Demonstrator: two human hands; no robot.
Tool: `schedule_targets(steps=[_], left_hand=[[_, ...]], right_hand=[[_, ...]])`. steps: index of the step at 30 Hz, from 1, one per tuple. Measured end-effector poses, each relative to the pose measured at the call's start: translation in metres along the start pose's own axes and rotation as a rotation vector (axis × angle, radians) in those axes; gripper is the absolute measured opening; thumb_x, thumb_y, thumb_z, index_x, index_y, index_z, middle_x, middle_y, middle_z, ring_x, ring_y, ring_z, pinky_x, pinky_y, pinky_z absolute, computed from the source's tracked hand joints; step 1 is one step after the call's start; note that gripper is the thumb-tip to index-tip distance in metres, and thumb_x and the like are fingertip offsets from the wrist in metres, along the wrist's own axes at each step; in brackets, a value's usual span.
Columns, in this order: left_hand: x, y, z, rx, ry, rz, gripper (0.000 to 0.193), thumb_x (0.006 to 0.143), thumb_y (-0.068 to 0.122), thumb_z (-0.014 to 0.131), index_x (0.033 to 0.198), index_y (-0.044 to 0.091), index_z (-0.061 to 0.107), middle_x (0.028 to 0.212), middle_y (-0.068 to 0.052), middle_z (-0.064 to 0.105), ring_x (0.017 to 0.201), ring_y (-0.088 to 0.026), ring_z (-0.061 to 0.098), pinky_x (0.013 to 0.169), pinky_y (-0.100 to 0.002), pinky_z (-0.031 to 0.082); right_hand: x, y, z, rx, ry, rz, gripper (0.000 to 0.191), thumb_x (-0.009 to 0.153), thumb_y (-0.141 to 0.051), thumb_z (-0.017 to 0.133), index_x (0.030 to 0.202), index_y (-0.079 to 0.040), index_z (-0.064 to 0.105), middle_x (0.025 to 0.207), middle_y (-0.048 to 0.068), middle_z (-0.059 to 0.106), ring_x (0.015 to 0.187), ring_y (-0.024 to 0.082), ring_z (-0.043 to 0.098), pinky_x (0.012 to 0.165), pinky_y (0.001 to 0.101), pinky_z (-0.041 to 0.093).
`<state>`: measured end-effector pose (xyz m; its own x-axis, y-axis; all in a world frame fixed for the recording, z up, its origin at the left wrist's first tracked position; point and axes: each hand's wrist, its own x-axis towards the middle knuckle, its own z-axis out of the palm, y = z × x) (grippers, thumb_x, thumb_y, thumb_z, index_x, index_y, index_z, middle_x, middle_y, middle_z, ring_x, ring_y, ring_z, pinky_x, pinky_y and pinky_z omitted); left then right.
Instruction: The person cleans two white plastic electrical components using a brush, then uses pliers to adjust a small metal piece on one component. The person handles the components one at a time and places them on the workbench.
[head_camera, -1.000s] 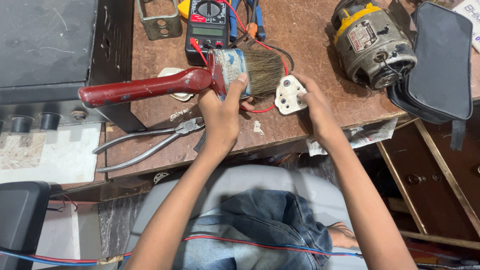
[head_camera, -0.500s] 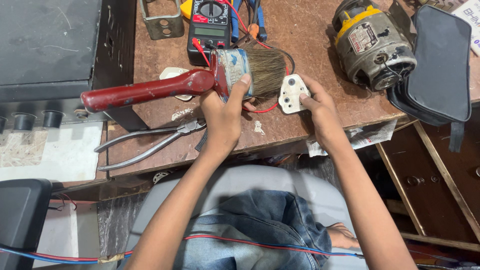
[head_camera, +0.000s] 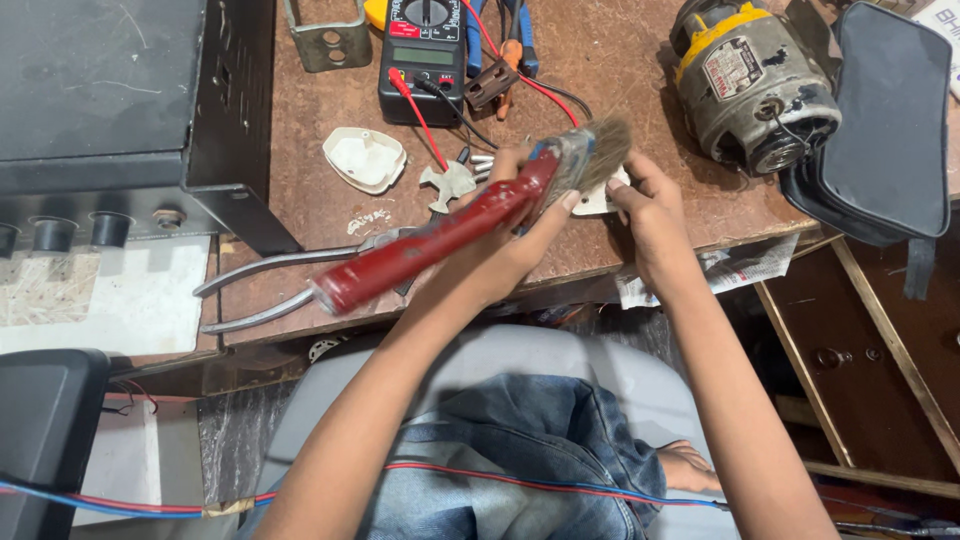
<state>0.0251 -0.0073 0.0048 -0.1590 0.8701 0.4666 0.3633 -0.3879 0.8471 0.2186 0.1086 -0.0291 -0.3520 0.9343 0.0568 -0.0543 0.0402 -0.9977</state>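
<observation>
My left hand (head_camera: 500, 245) grips a paintbrush with a long red handle (head_camera: 430, 240) near its ferrule, its worn bristles (head_camera: 603, 148) tilted up to the right. My right hand (head_camera: 650, 215) holds a white plug base (head_camera: 600, 197) on the brown bench top, right under the bristles. A white plug cover (head_camera: 364, 158) lies to the left, with a small metal part (head_camera: 450, 183) beside it.
A black multimeter (head_camera: 425, 55) with red and black leads sits at the back. Metal pliers (head_camera: 290, 280) lie at the front edge. An electric motor (head_camera: 755, 85) and a black pouch (head_camera: 880, 130) are at the right, a black box (head_camera: 120, 100) at the left.
The left hand swung the brush so its handle now points down-left and the bristles sit over the plug base. The white cover it hid before now shows.
</observation>
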Motion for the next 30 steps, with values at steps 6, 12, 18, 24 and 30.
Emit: schedule_targets(steps=[6,12,18,24,30], left_hand=[[0.005,0.002,-0.014,-0.026,0.196,-0.093,0.033,0.085,0.032,0.078,0.088,0.002,0.063,0.075,-0.01,0.061,0.068,-0.026,0.059,0.066,-0.039,0.051],[0.0,0.011,-0.017,0.037,0.17,0.039,0.033,0.087,0.033,0.075,0.096,0.002,0.067,0.074,-0.009,0.059,0.069,-0.025,0.059,0.069,-0.04,0.049],[0.005,0.019,-0.01,-0.031,0.127,-0.06,0.038,0.097,0.032,0.068,0.123,0.005,0.06,0.098,-0.01,0.07,0.088,-0.022,0.071,0.08,-0.035,0.056],[0.008,0.015,-0.008,-0.1,0.136,-0.064,0.052,0.098,0.033,0.067,0.138,0.006,0.049,0.111,-0.012,0.067,0.096,-0.022,0.066,0.087,-0.035,0.054],[0.002,0.006,-0.016,0.026,0.112,-0.122,0.035,0.088,0.035,0.077,0.091,0.001,0.066,0.075,-0.01,0.056,0.071,-0.024,0.056,0.069,-0.039,0.045]], right_hand=[[0.001,-0.005,0.005,0.039,-0.026,-0.048,0.05,0.091,0.005,0.05,0.141,0.002,0.059,0.125,0.005,0.07,0.107,0.01,0.065,0.088,0.0207,0.048],[0.003,-0.007,0.005,0.058,-0.021,-0.048,0.049,0.093,0.005,0.049,0.141,0.004,0.058,0.132,0.011,0.069,0.119,0.016,0.065,0.102,0.0256,0.049],[0.004,-0.004,0.0,0.062,-0.038,-0.055,0.05,0.094,0.003,0.053,0.144,0.004,0.055,0.134,0.01,0.068,0.118,0.015,0.064,0.102,0.0247,0.049],[0.005,0.002,-0.002,0.025,-0.033,-0.046,0.049,0.097,0.0,0.054,0.145,0.005,0.054,0.133,0.01,0.068,0.116,0.014,0.065,0.1,0.0238,0.05],[0.005,0.001,-0.002,0.005,-0.094,-0.15,0.05,0.095,0.003,0.05,0.144,0.007,0.057,0.137,0.011,0.067,0.125,0.014,0.063,0.106,0.0243,0.048]])
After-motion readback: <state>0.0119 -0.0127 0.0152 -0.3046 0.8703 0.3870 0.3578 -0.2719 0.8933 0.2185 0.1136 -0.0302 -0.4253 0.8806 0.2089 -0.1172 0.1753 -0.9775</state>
